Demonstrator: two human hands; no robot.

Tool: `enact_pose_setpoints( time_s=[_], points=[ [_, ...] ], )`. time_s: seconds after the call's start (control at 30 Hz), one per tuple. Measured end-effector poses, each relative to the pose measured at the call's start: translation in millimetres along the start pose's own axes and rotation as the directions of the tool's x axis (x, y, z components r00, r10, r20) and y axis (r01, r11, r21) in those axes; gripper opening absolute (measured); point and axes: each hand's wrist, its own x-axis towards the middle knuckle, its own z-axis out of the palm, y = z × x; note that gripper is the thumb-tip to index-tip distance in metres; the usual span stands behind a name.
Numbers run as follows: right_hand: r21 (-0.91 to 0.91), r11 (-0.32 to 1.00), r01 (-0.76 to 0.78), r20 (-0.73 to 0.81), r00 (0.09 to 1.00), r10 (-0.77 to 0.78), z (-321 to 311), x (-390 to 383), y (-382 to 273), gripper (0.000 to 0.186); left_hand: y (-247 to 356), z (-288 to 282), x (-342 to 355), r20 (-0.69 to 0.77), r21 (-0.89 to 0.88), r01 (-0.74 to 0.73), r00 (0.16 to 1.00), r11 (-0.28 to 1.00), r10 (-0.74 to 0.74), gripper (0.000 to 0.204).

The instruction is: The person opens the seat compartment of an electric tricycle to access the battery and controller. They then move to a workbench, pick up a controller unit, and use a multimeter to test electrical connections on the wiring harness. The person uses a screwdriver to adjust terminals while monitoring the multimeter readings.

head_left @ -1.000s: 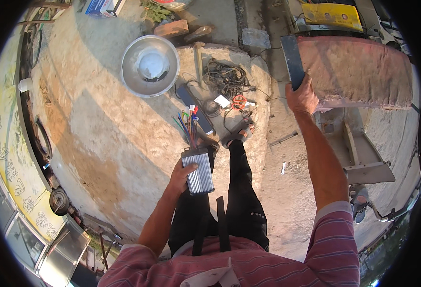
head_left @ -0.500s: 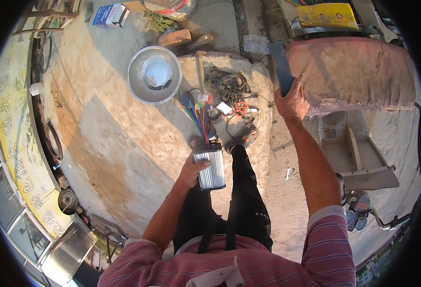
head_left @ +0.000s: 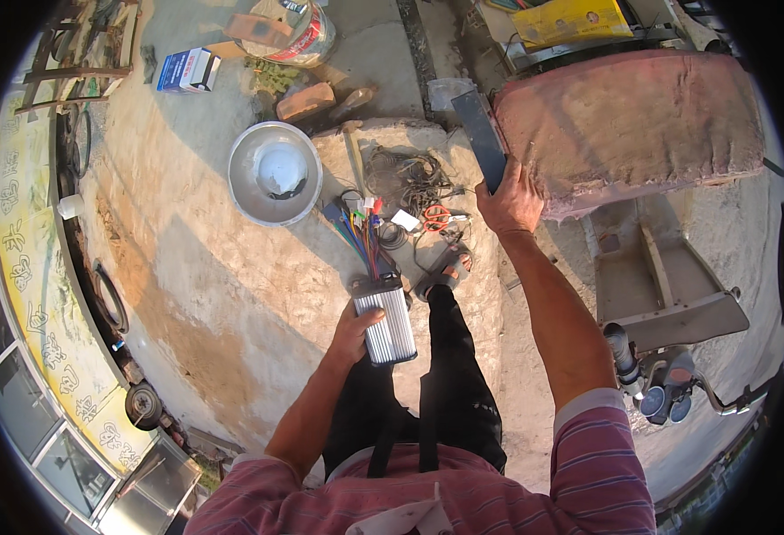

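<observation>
My left hand (head_left: 353, 333) grips a silver finned motor controller (head_left: 390, 328) above my legs, thumb across its ribbed face. A bundle of coloured wires (head_left: 369, 248) runs from the controller's far end. At the right, my right hand (head_left: 510, 201) is closed round the near end of a long, dark flat bar (head_left: 480, 141), tilted beside the reddish padded seat. Orange-handled scissors (head_left: 435, 217), a small white card (head_left: 404, 220) and a tangle of dark cable (head_left: 405, 171) lie on the ground between the hands.
A metal basin (head_left: 275, 173) stands left of the wires, with bricks (head_left: 306, 102) and a bucket (head_left: 307, 40) beyond. A blue-and-white box (head_left: 188, 70) lies farther left. The seat (head_left: 628, 129) and a grey plastic housing (head_left: 668, 276) occupy the right side.
The whole view has shifted, with the ground things lower and farther left. My right hand and the dark bar have moved slightly left, away from the seat. The controller stays in my left hand.
</observation>
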Motion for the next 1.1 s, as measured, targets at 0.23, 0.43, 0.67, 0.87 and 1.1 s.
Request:
enact_pose_setpoints(
  time_s=[0.23,0.43,0.67,0.87,1.1],
  points=[
    [0.051,0.999,-0.008,0.014,1.000,0.007,-2.8,0.8,1.2,0.066,8.1,9.4,7.1,-0.019,-0.037,0.011,1.000,0.999,-0.011,0.060],
    [0.047,0.999,-0.010,0.045,0.999,0.008,-2.1,1.1,2.9,0.071,10.7,9.9,11.0,0.014,-0.039,0.007,1.000,0.999,-0.006,0.056],
    [0.041,0.998,-0.040,0.081,0.996,0.036,-5.6,1.8,0.9,0.067,19.3,18.1,4.3,0.070,-0.094,-0.009,0.997,0.996,0.016,0.050],
    [0.044,0.998,-0.034,0.072,0.997,0.030,-6.6,0.7,0.5,0.065,26.8,23.2,1.1,0.041,-0.121,-0.070,0.996,0.990,0.075,0.053],
    [0.054,0.998,-0.009,0.041,0.999,0.007,-7.4,-0.2,1.7,0.067,32.7,37.5,3.5,-0.133,0.309,-0.248,0.945,0.918,0.299,0.050]
  ],
)
